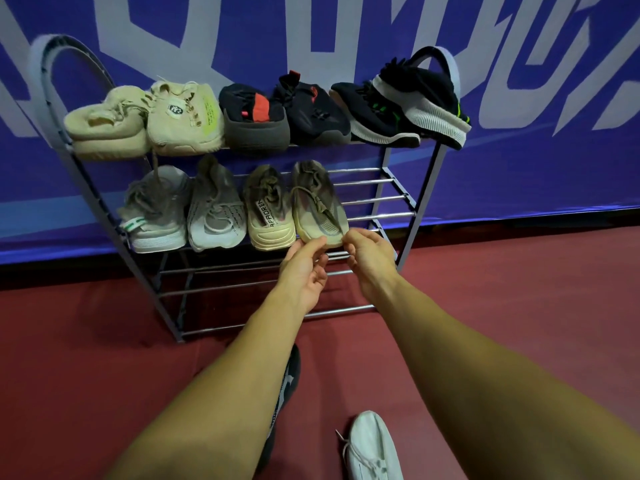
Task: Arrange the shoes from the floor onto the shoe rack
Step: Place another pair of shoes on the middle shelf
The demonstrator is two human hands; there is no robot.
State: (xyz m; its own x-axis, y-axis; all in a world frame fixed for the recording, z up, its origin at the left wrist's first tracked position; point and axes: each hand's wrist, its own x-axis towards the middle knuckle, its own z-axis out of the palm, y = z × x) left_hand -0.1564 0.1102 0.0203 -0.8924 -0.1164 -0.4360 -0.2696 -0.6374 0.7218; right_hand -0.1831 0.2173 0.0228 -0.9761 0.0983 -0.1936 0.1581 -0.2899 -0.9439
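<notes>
A grey metal shoe rack (398, 199) stands against the blue wall. Its top shelf carries several shoes: two beige ones (145, 123), two black and red ones (284, 116), two black and white ones (405, 105). The middle shelf holds several worn grey and tan sneakers. The rightmost is a tan sneaker (318, 206) whose toe both hands touch: my left hand (304, 268) at its left front edge, my right hand (367, 254) pinching its right front edge. On the floor lie a white shoe (372, 448) and a black shoe (287, 386), partly hidden by my left forearm.
The middle shelf's right part (377, 192) is bare bars, and the lower shelves (242, 292) hold nothing. A blue banner with large pale letters (519, 81) covers the wall behind. The floor (502, 289) is dark red.
</notes>
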